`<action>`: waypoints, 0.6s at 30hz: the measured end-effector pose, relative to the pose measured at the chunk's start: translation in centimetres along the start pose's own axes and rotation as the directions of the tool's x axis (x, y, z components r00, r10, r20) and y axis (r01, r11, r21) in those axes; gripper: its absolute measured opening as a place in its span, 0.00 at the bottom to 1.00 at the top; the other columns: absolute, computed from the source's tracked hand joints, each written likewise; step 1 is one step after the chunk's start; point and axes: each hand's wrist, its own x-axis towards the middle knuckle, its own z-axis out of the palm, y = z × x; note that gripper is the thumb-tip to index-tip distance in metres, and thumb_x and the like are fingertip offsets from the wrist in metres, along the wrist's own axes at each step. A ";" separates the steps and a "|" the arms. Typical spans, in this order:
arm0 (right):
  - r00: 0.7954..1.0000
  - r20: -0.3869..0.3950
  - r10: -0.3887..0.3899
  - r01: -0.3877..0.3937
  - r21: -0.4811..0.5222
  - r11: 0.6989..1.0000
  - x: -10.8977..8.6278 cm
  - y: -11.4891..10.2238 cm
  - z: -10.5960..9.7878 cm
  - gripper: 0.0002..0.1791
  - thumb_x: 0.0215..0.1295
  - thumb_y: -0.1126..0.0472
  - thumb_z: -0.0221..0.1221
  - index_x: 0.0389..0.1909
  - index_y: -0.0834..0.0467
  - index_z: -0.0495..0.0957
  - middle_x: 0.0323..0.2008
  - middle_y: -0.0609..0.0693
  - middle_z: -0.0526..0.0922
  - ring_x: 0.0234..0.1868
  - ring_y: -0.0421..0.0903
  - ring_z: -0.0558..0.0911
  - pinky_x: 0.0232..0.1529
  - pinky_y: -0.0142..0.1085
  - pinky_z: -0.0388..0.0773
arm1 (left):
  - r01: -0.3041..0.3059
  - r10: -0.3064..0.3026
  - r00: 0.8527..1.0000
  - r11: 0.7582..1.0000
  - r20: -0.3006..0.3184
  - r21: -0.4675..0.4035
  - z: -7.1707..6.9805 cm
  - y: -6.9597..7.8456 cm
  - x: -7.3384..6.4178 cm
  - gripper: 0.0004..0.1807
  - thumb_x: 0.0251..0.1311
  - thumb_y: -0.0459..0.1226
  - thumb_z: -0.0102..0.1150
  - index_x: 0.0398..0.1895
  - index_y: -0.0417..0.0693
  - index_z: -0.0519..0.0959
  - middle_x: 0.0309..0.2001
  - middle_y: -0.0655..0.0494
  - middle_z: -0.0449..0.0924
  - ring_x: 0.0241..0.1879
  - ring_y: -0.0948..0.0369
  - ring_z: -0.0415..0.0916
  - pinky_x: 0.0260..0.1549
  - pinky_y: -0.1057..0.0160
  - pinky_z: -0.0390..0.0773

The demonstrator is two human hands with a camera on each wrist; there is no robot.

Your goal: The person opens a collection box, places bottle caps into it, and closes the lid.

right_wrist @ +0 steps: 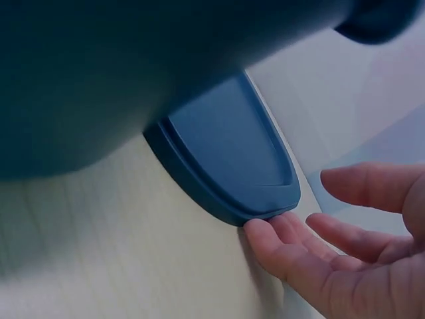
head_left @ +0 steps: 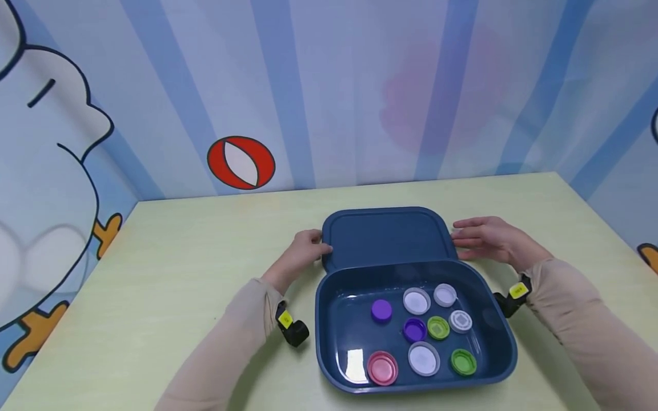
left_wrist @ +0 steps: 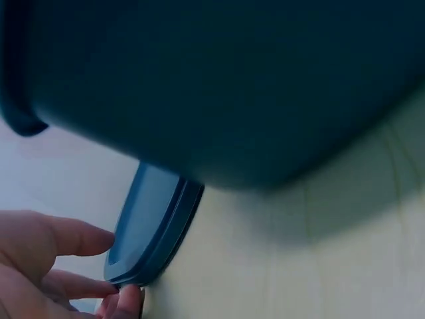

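A dark blue flat lid [head_left: 388, 237] lies on the table behind a dark blue open tub [head_left: 349, 319], its near edge hidden by the tub. My left hand [head_left: 303, 251] holds the lid's left edge, one fingertip over the rim and other fingers against its side in the left wrist view. At the opposite edge, my right hand [head_left: 488, 240] touches the lid with loosely extended fingers; the right wrist view shows its upper fingers apart from the lid [right_wrist: 232, 146]. Inside the tub are several bottle caps, among them a purple cap [head_left: 381, 311], a red cap [head_left: 382, 368] and a green cap [head_left: 464, 362].
The tub stands on a pale wooden table [head_left: 205, 257], between the forearms and close to both wrist cameras. A patterned blue wall [head_left: 339, 103] rises behind the table's far edge, with cartoon figures printed at the left.
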 end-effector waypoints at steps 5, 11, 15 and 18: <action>1.000 0.026 0.016 -0.019 0.102 0.995 0.2 0.2 -0.1 0.37 0.68 0.68 0.48 0.71 0.68 0.39 0.33 0.43 0.80 0.38 0.38 0.81 0.47 0.41 0.78 | 0.084 -0.084 0.996 0.975 0.007 -0.208 0.0 0.2 0.1 0.31 0.62 0.28 0.51 0.68 0.38 0.55 0.57 0.33 0.69 0.49 0.51 0.74 0.52 0.55 0.73; 0.998 0.056 -0.022 0.019 0.064 0.998 0.3 0.4 0.1 0.37 0.68 0.65 0.50 0.70 0.70 0.41 0.34 0.41 0.81 0.38 0.37 0.81 0.45 0.39 0.79 | 0.122 -0.113 0.993 0.911 0.047 -0.395 -0.2 0.1 0.3 0.37 0.62 0.27 0.52 0.70 0.48 0.47 0.52 0.32 0.73 0.31 0.60 0.80 0.38 0.65 0.79; 0.996 0.067 -0.052 0.050 0.026 0.998 0.2 0.4 0.1 0.38 0.68 0.64 0.51 0.70 0.68 0.41 0.36 0.39 0.81 0.39 0.37 0.81 0.45 0.39 0.78 | 0.102 -0.086 0.995 0.880 0.056 -0.463 -0.7 0.6 0.2 0.38 0.63 0.28 0.52 0.71 0.50 0.46 0.51 0.34 0.74 0.29 0.63 0.79 0.30 0.71 0.77; 0.993 0.056 -0.101 0.099 0.026 0.995 0.1 0.1 0.0 0.39 0.68 0.62 0.52 0.71 0.66 0.39 0.36 0.37 0.80 0.39 0.36 0.81 0.44 0.36 0.79 | 0.088 -0.070 0.996 0.865 0.054 -0.494 -1.2 0.9 0.2 0.38 0.63 0.29 0.52 0.72 0.52 0.47 0.44 0.39 0.78 0.26 0.64 0.78 0.26 0.72 0.74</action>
